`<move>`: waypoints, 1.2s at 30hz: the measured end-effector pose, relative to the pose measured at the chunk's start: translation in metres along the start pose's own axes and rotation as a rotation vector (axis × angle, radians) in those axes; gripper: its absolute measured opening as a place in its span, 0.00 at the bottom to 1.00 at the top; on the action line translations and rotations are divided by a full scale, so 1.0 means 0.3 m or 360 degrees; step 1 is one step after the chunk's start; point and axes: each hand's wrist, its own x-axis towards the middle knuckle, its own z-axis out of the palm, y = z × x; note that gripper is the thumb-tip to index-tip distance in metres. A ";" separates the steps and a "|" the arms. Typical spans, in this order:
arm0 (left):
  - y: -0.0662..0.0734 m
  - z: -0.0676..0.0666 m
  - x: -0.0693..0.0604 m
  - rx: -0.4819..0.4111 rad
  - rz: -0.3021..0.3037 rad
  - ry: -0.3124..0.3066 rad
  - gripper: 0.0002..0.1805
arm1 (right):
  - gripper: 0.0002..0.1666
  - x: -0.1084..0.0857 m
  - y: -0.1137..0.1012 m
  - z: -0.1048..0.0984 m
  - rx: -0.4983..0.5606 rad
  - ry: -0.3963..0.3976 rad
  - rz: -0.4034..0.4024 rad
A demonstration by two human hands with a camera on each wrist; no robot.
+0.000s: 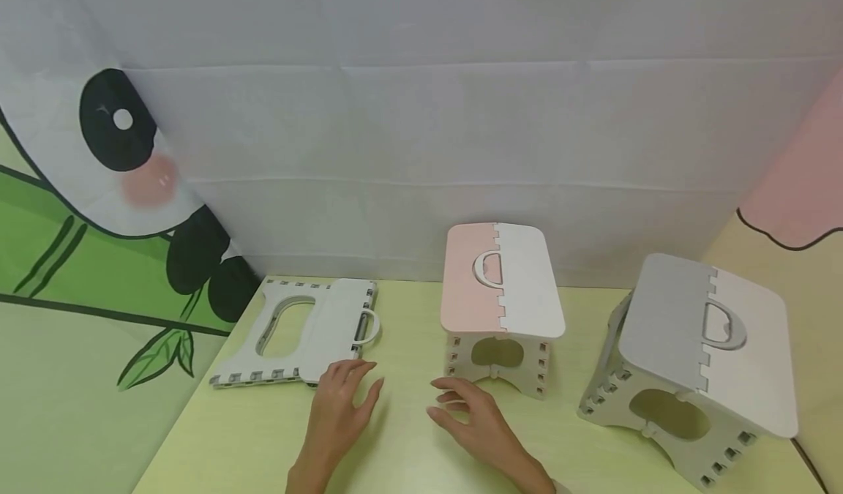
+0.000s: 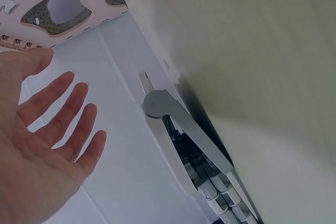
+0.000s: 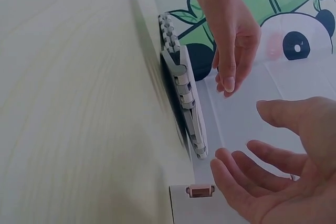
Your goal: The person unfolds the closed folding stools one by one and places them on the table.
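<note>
In the head view a folded white step stool [image 1: 332, 333] lies flat on the left of the table, its carry handle [image 1: 370, 328] pointing right. Just in front of its near right corner hovers my left hand [image 1: 339, 406], fingers loosely bent and holding nothing. My right hand [image 1: 477, 421] hangs over the table in front of a pink-and-white folding stool [image 1: 527, 282], which stands unfolded. Nothing is between its relaxed fingers. The right wrist view shows both hands apart, with the folded stool [image 3: 185, 90] beyond them.
A larger grey-and-white folding stool [image 1: 672, 326] stands unfolded at the right of the table [image 1: 402, 450]. Behind the table hangs a pale cloth backdrop [image 1: 421, 128], with a printed panda and bamboo at the left.
</note>
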 end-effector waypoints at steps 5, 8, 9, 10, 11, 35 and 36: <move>-0.020 -0.013 -0.005 0.0023 -0.0011 0.0010 0.17 | 0.23 0.012 -0.008 0.014 0.0011 -0.0008 -0.0027; -0.033 -0.022 -0.010 0.0038 -0.0011 0.0020 0.17 | 0.21 0.020 -0.007 0.026 -0.0006 -0.0013 -0.0058; -0.037 -0.023 -0.013 0.0040 -0.0012 0.0022 0.17 | 0.21 0.023 -0.006 0.030 -0.0017 -0.0016 -0.0072; -0.040 -0.025 -0.015 0.0041 -0.0013 0.0021 0.17 | 0.21 0.026 -0.004 0.034 -0.0034 -0.0020 -0.0085; -0.043 -0.026 -0.017 0.0040 -0.0015 0.0019 0.17 | 0.21 0.029 -0.004 0.037 -0.0052 -0.0022 -0.0096; -0.120 -0.068 -0.040 0.0118 -0.0094 -0.0076 0.18 | 0.19 0.095 0.016 0.086 -0.0270 -0.0027 -0.0197; -0.124 -0.069 -0.041 0.0120 -0.0094 -0.0077 0.18 | 0.19 0.098 0.015 0.087 -0.0271 -0.0031 -0.0200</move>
